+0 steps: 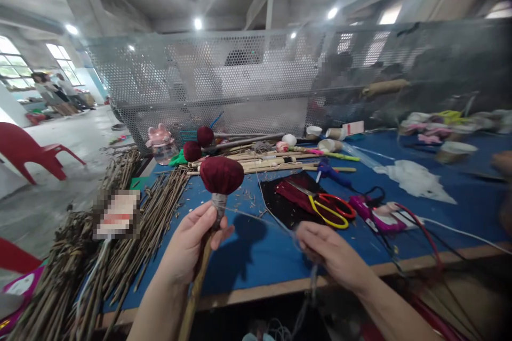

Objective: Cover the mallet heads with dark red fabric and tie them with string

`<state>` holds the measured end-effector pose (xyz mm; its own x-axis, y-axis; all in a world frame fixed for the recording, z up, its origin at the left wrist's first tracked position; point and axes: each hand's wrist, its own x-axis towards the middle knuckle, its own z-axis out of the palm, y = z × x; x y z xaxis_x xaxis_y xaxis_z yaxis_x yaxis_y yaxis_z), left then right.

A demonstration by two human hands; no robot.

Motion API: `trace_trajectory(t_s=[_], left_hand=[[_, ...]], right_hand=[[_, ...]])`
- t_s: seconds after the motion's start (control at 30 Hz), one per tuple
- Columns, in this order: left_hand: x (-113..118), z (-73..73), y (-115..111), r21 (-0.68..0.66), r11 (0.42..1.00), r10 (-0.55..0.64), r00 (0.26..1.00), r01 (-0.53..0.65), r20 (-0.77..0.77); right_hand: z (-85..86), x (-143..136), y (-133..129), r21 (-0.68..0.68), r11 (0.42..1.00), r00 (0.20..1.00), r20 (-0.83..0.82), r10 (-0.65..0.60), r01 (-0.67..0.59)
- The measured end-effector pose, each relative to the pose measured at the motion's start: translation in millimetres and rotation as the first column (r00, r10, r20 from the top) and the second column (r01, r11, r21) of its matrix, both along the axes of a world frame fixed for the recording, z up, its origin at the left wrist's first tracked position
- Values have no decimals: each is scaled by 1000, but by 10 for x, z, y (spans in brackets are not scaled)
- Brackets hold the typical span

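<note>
My left hand [202,229] is closed round a wooden stick [194,298], just below its top. A dark red cloth-covered ball [222,175] crowns the stick, with grey thread [220,201] wound round the neck under it. From that neck a thin strand runs across to my right hand [322,245], whose fingers are pinched on it. More loose thread hangs below the right hand. Behind it, scissors [326,212] with one yellow and one red handle lie on dark red cloth [294,192] and a black sheet [272,200].
Bundled thin sticks [150,232] cover the table's left side. Two more dark red balls [192,151] stand at the back, near a pink-lidded jar [161,144]. A purple device [380,216] with cables lies right. A perforated metal screen [208,85] closes off the blue table [244,277].
</note>
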<state>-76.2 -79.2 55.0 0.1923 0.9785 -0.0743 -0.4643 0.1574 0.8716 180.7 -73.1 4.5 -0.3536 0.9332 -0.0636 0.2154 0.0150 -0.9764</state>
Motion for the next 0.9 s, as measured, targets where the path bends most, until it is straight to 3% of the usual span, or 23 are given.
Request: trace_trajectory(t_s=[0.03, 0.1, 0.17, 0.23, 0.33, 0.4, 0.5, 0.6, 0.7, 0.73, 0.77, 0.8, 0.87, 0.9], left_hand=[[-2, -23, -2, -4, 1000, 10, 1000, -10, -13], [3, -93, 4, -1, 998, 56, 996, -56, -68], [32, -176, 30, 13, 995, 98, 983, -97, -157], [98, -240, 96, 35, 995, 104, 961, -98, -258], [243, -254, 302, 91, 994, 92, 918, -62, -387], [315, -213, 493, 155, 987, 119, 871, -50, -477], [292, -141, 767, 219, 975, 159, 800, -36, -579], [137, -121, 938, 232, 970, 203, 778, -75, -595], [2, -168, 1006, 205, 972, 208, 807, -110, -552], [-18, -193, 1015, 193, 974, 204, 819, -116, -537], [-24, -221, 1021, 183, 976, 198, 829, -117, -524], [-19, -250, 1025, 176, 978, 190, 836, -114, -514], [14, -306, 1027, 170, 981, 172, 839, -96, -517], [33, -330, 1027, 172, 981, 165, 832, -85, -530]], right_hand=[[43, 160, -38, 101, 995, 984, 173, -33, 16], [122, 374, -129, 276, 961, 873, 466, -145, 12], [190, 418, -185, 348, 937, 784, 580, -223, 8], [248, 296, -116, 302, 953, 852, 506, -133, -31], [322, -74, 289, 243, 950, 964, 226, 141, -197], [371, -321, 637, 352, 914, 951, 296, 95, -201], [469, -524, 907, 335, 840, 761, 634, 134, -427], [620, -500, 704, 153, 728, 506, 811, 294, -669], [785, -339, 315, -163, 434, 227, 664, 712, -886], [827, -273, 221, -208, 394, 201, 600, 774, -895], [857, -207, 163, -201, 449, 256, 594, 763, -871], [874, -143, 144, -147, 572, 363, 640, 677, -807], [874, -35, 214, 113, 844, 606, 745, 277, -525], [859, 3, 286, 255, 900, 674, 737, 55, -353]])
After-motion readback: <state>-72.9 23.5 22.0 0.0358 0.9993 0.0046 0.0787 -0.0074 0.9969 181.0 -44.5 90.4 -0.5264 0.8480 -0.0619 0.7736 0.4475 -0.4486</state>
